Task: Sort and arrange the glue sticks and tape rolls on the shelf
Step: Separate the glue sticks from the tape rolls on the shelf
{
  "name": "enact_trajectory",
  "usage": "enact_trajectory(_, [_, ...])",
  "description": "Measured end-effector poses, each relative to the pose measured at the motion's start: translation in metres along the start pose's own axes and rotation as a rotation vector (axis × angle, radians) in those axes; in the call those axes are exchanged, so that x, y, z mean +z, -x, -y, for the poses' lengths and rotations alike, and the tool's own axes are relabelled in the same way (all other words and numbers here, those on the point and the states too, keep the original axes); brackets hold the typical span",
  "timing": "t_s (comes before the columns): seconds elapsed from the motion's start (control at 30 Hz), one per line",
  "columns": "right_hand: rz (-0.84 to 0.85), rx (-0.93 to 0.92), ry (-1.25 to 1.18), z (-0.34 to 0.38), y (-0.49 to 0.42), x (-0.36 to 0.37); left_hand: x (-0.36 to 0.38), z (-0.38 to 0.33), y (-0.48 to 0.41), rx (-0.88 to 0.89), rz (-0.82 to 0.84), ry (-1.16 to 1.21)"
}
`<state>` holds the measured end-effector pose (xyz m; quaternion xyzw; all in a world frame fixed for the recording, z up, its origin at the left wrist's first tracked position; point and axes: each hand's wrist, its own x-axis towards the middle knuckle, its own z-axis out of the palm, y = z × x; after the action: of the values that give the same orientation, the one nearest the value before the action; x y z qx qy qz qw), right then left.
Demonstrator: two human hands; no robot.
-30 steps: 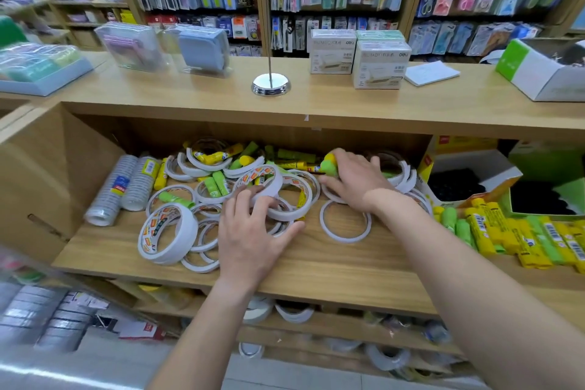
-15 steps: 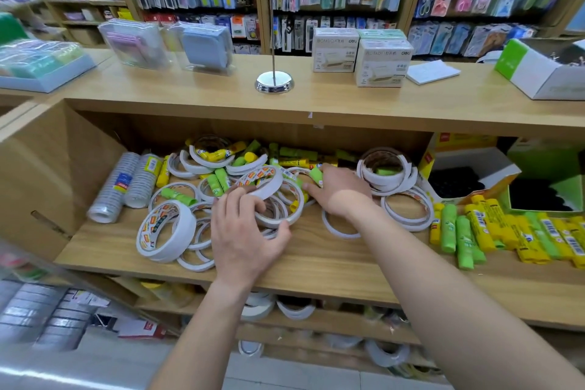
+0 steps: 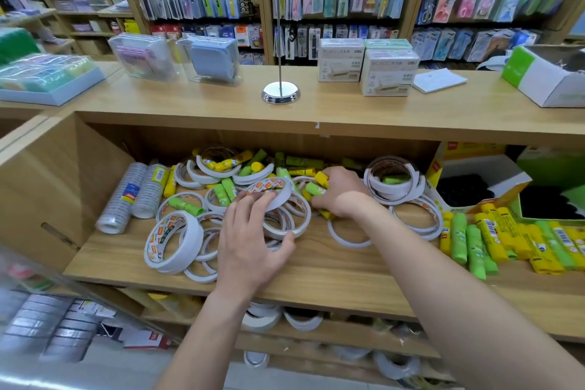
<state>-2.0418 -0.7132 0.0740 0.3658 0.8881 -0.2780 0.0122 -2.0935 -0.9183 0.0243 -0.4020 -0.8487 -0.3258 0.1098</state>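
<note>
A jumble of white tape rolls (image 3: 285, 215) and green and yellow glue sticks (image 3: 228, 165) covers the middle of the wooden shelf (image 3: 316, 275). My left hand (image 3: 250, 241) lies spread over a pile of thin tape rolls, fingers touching them. My right hand (image 3: 338, 193) is closed around a few glue sticks (image 3: 316, 188), green and yellow ends poking out to the left. A thick tape roll (image 3: 172, 241) leans at the front left. A row of glue sticks (image 3: 506, 241) lies sorted on the right. A stack of tape rolls (image 3: 394, 184) stands beside my right hand.
Two sleeves of clear tape (image 3: 133, 196) lie at the shelf's far left. Open cartons (image 3: 474, 180) stand at the right rear. The counter above carries white boxes (image 3: 389, 73), a metal stand (image 3: 280, 93) and plastic cases (image 3: 209, 57). Lower shelves hold more tape rolls (image 3: 262, 320).
My right hand drew back from the rear of the pile and now grips glue sticks nearer the centre. My left hand stayed on the tape rolls, shifting slightly.
</note>
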Motion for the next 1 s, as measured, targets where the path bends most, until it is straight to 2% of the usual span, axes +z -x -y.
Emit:
enact_trajectory(0.17, [-0.071,-0.06,-0.093,-0.016,0.009,-0.011,-0.017,-0.004,-0.021,-0.004,0.049,0.081])
enact_trajectory(0.27, [-0.09,-0.141,-0.091,-0.025,0.017,-0.009,-0.019,-0.008,-0.061,-0.059,0.106,0.043])
enact_trajectory(0.33, [-0.088,-0.186,0.04,-0.03,0.021,-0.002,-0.017,-0.014,-0.09,-0.082,0.202,-0.04])
enact_trajectory(0.43, [-0.111,-0.217,0.199,-0.037,0.025,0.009,-0.006,-0.035,-0.118,-0.031,0.469,-0.2])
enact_trajectory(0.53, [-0.185,-0.204,0.132,-0.044,0.029,0.007,0.007,-0.048,-0.129,0.001,0.662,-0.299])
enact_trajectory(0.67, [-0.251,-0.107,0.038,-0.05,0.024,-0.008,0.016,-0.053,-0.13,0.024,0.764,-0.416])
enact_trajectory(0.73, [-0.254,-0.073,0.016,-0.047,0.018,-0.015,0.017,-0.054,-0.131,0.017,0.788,-0.446])
enact_trajectory(0.87, [-0.23,-0.134,0.014,-0.042,0.008,-0.02,0.016,-0.053,-0.132,-0.013,0.802,-0.445])
enact_trajectory(0.93, [-0.211,-0.158,0.026,-0.042,0.004,-0.021,0.013,-0.052,-0.131,-0.022,0.771,-0.399])
enact_trajectory(1.0, [-0.197,-0.197,0.066,-0.04,0.0,-0.022,0.009,-0.048,-0.129,-0.073,0.667,-0.268])
